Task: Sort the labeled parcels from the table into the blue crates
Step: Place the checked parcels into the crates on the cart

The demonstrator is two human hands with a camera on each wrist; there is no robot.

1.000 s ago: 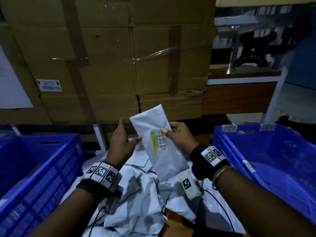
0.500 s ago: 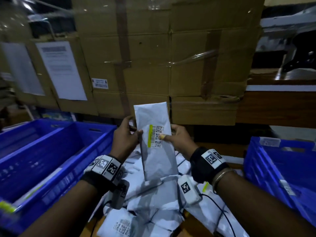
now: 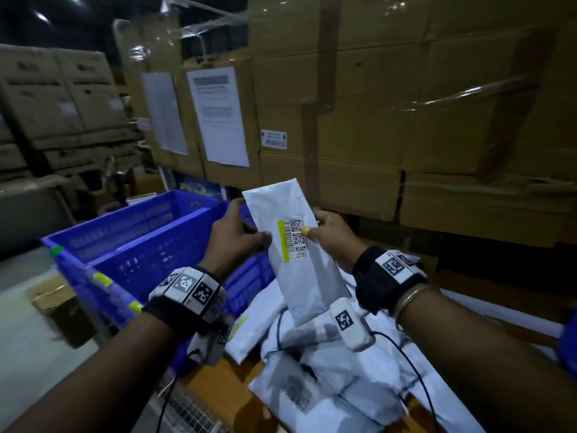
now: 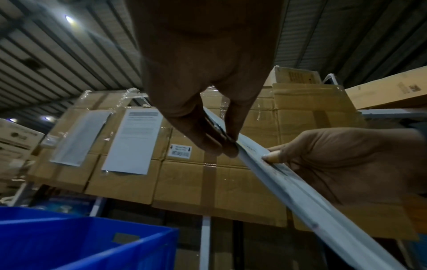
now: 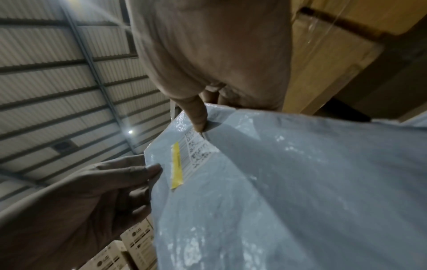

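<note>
A grey-white poly mailer parcel (image 3: 296, 270) with a yellow strip and a barcode label (image 3: 293, 240) stands upright in the air before me. My left hand (image 3: 237, 235) pinches its left edge, thumb on the front. My right hand (image 3: 327, 234) pinches the right edge, thumb on the label. The left wrist view shows the parcel (image 4: 289, 182) edge-on between both hands. In the right wrist view the parcel (image 5: 289, 182) fills the lower right, with the yellow strip (image 5: 176, 166) near my left hand's fingers (image 5: 138, 175). Two blue crates (image 3: 150, 242) sit to the left, just beyond my left hand.
More grey parcels (image 3: 327, 370) lie heaped on the wooden table (image 3: 218, 389) under my forearms. Stacked wrapped cardboard boxes (image 3: 390, 120) rise close behind. A sliver of another blue crate (image 3: 569, 345) shows at the right edge. A small carton (image 3: 56, 295) sits low at the left.
My view has swung to the left: the left crates came in beside my hand and the right crate slid almost out of frame. Both hands still hold the same parcel upright.
</note>
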